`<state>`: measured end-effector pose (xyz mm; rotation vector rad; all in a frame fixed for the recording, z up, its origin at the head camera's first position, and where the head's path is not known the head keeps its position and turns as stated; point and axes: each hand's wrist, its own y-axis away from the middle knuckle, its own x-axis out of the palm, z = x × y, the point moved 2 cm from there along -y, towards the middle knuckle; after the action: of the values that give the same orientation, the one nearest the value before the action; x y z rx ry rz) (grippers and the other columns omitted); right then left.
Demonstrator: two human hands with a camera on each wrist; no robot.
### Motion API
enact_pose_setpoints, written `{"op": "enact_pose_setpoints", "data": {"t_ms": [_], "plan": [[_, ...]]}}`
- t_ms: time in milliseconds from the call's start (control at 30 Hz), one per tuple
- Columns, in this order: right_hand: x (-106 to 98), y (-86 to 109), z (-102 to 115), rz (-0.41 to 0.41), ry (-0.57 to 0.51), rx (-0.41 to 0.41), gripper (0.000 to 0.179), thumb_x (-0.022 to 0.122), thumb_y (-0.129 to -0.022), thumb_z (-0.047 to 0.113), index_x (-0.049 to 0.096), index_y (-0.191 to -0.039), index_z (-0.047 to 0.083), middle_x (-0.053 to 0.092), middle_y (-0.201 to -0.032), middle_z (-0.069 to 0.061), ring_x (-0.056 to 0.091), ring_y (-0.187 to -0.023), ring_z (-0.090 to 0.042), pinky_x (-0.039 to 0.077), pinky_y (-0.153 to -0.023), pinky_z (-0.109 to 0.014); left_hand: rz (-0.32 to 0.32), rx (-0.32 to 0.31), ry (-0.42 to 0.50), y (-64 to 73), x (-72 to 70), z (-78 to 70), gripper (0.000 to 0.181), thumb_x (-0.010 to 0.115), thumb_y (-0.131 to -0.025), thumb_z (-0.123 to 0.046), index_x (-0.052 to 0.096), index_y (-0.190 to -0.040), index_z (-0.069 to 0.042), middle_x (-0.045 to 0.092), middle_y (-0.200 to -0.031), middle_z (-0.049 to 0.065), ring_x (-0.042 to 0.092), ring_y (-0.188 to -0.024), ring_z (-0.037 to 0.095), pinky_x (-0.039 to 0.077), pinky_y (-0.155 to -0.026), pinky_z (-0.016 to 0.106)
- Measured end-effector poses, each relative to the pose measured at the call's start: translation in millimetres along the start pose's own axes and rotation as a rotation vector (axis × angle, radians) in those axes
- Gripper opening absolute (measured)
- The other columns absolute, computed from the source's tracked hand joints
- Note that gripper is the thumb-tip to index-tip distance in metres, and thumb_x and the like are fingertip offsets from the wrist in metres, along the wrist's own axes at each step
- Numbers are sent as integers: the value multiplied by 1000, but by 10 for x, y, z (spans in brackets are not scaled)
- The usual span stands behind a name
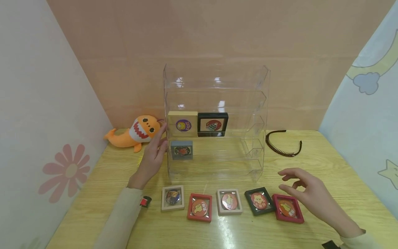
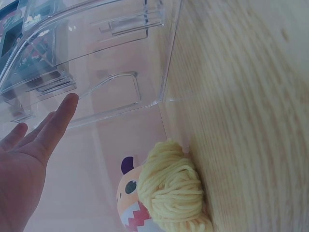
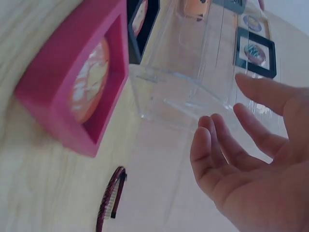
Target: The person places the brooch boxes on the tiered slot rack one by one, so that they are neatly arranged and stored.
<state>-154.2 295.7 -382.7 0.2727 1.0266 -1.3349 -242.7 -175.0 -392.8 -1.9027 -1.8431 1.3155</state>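
Note:
A clear acrylic rack with tiers stands on the table, and my left hand lies with extended fingers against its left side. Its shelves bear a cream frame, a black frame and, lower down, a grey-blue frame. In the air at the right, my right hand has loosely bent fingers and holds nothing. Nearest to it lies a magenta frame with a round badge inside, also large in the right wrist view. A dark green frame touches or nearly touches that one.
Along the front lie a beige frame, a red frame and a whitish frame. An orange plush shark sits left of the rack, beside yellow yarn. A dark headband lies at the right.

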Motion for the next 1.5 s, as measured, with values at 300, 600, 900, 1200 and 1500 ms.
{"op": "enact_pose_setpoints", "data": {"t_ms": [300,600,900,1200,1500], "plan": [[-86,236,-296,70,-20,26,49,83,-83,5,65,-127,13,63,-115,17,55,-98,3,50,-68,-16,-3,3,-2,4,7,13,62,42,-108,-1,22,-163,-20,30,-163,4,36,-145,27,45,-109,36],[-109,410,-523,110,-44,92,50,82,-83,3,62,-129,4,63,-115,17,55,-99,1,50,-67,-17,-3,-1,-4,8,12,32,62,41,-109,-3,21,-163,-23,30,-163,3,35,-145,26,45,-110,35],[-116,606,-739,157,-58,69,63,84,-78,-1,57,-135,3,57,-126,24,51,-104,4,48,-66,-21,1,-7,0,-2,8,16,62,41,-109,-3,21,-164,-22,30,-163,4,35,-145,27,45,-110,36],[-13,735,-947,217,7,-52,96,95,-64,11,48,-147,4,42,-135,9,31,-119,13,32,-87,-2,-2,-27,1,15,0,7,62,42,-108,-2,21,-163,-21,30,-163,5,35,-145,27,45,-110,35],[50,693,-953,201,68,-103,94,96,-59,14,55,-143,8,40,-136,9,24,-120,9,32,-80,-16,0,-3,7,-2,6,16,63,41,-107,1,21,-163,-20,30,-163,4,35,-145,27,46,-109,35]]}}
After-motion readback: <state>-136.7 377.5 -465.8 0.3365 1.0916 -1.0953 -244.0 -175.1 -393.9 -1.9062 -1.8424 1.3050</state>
